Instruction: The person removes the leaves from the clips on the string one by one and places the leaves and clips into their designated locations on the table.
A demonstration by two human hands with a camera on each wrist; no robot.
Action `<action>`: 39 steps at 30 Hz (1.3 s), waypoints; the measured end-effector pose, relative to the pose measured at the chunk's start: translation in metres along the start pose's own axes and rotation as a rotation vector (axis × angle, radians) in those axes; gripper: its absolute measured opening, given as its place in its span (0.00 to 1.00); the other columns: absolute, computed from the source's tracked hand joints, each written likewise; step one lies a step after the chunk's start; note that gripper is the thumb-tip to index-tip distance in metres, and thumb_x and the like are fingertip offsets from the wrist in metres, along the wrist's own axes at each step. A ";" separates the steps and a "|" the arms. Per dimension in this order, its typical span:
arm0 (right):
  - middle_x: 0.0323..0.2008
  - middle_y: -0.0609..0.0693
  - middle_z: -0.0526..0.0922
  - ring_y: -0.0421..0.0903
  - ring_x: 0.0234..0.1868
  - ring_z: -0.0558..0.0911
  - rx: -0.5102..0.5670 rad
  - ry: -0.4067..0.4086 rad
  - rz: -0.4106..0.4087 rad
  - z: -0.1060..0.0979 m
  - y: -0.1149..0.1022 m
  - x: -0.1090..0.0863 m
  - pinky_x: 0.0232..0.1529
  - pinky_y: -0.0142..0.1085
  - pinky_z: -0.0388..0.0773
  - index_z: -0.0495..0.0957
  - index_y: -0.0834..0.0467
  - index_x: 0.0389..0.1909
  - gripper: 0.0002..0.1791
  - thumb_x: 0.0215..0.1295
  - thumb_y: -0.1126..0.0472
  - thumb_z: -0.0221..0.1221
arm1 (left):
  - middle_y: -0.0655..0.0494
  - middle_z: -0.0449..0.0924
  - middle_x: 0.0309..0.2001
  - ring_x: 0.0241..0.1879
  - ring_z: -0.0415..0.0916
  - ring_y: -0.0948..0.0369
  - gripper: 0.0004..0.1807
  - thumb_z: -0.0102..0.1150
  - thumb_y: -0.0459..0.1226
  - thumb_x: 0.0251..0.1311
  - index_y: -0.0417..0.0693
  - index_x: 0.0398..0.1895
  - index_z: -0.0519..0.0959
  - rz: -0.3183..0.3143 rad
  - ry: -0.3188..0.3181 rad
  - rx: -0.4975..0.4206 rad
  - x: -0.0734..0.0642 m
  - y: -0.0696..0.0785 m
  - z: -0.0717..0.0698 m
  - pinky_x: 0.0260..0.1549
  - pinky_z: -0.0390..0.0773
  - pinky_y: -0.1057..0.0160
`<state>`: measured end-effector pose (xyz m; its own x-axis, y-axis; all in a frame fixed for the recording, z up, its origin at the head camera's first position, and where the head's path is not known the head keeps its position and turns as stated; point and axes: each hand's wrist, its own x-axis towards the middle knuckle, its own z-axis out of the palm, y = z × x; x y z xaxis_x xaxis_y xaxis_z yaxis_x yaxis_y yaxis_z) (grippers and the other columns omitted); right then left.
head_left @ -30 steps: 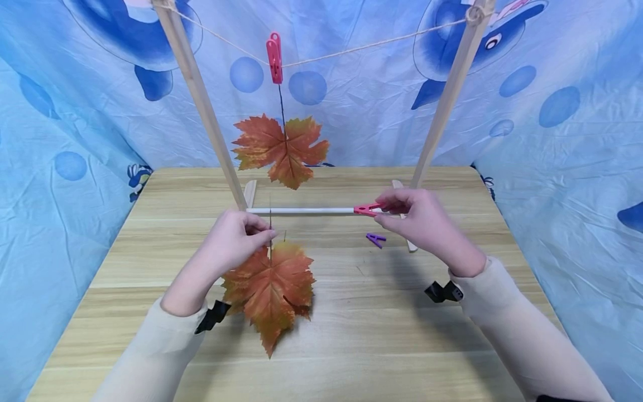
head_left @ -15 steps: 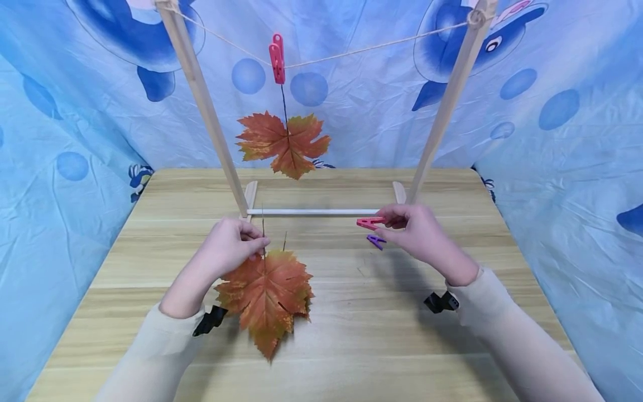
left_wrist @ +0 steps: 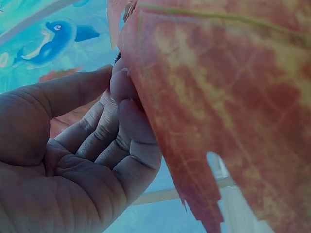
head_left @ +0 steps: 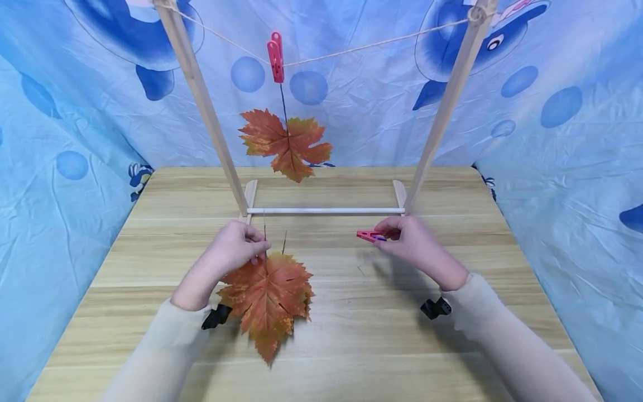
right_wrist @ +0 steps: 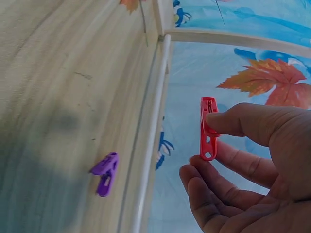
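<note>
My left hand (head_left: 236, 245) pinches the thin dark stem of an orange-red maple leaf (head_left: 268, 301) between thumb and fingertips. That leaf hangs point downward over the table. Behind it, mostly covered, lies another leaf (head_left: 307, 296) whose stem sticks up beside the first. In my right hand (head_left: 417, 245) is a red clothespin (right_wrist: 208, 138), pinched between thumb and fingers. A purple clothespin (right_wrist: 107, 172) lies on the table just below it, largely hidden in the head view. Further back, a pink-red clothespin (head_left: 276, 58) on a string holds a third leaf (head_left: 288, 142) by its stem.
Two wooden posts (head_left: 203, 106) lean outward toward the top, joined by the sagging string (head_left: 372, 47) above and a white rod (head_left: 321, 211) low down. Blue curtains with dolphin prints surround the wooden table (head_left: 382, 335) at the back and sides.
My right hand has come down and nearer with the red clothespin, from in front of the white rod to over the purple one. My left hand, with the leaf, has shifted slightly left and nearer.
</note>
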<state>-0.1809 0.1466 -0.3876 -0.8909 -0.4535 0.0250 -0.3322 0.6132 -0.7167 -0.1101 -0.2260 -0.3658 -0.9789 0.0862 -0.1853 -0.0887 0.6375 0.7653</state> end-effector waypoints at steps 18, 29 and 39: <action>0.30 0.49 0.83 0.46 0.30 0.78 -0.119 -0.057 0.047 0.023 0.021 -0.004 0.33 0.41 0.78 0.86 0.62 0.36 0.08 0.55 0.68 0.71 | 0.53 0.83 0.21 0.20 0.80 0.58 0.12 0.61 0.32 0.69 0.34 0.30 0.86 -0.071 -0.036 0.007 0.026 -0.026 0.016 0.20 0.77 0.63; 0.28 0.48 0.82 0.45 0.27 0.77 -0.158 -0.034 0.039 0.029 0.029 -0.005 0.31 0.41 0.78 0.86 0.61 0.34 0.06 0.55 0.67 0.72 | 0.52 0.82 0.20 0.19 0.79 0.59 0.14 0.61 0.31 0.69 0.37 0.24 0.85 -0.122 -0.068 0.004 0.039 -0.037 0.025 0.21 0.79 0.62; 0.29 0.51 0.84 0.47 0.29 0.80 -0.168 0.005 -0.003 0.035 0.031 -0.008 0.35 0.44 0.80 0.86 0.62 0.33 0.07 0.56 0.66 0.74 | 0.50 0.83 0.20 0.18 0.79 0.58 0.12 0.62 0.30 0.68 0.35 0.24 0.84 -0.154 -0.083 -0.010 0.043 -0.042 0.033 0.19 0.78 0.62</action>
<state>-0.1735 0.1465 -0.4338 -0.8914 -0.4521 0.0306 -0.3813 0.7118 -0.5899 -0.1419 -0.2239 -0.4261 -0.9350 0.0514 -0.3508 -0.2386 0.6407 0.7298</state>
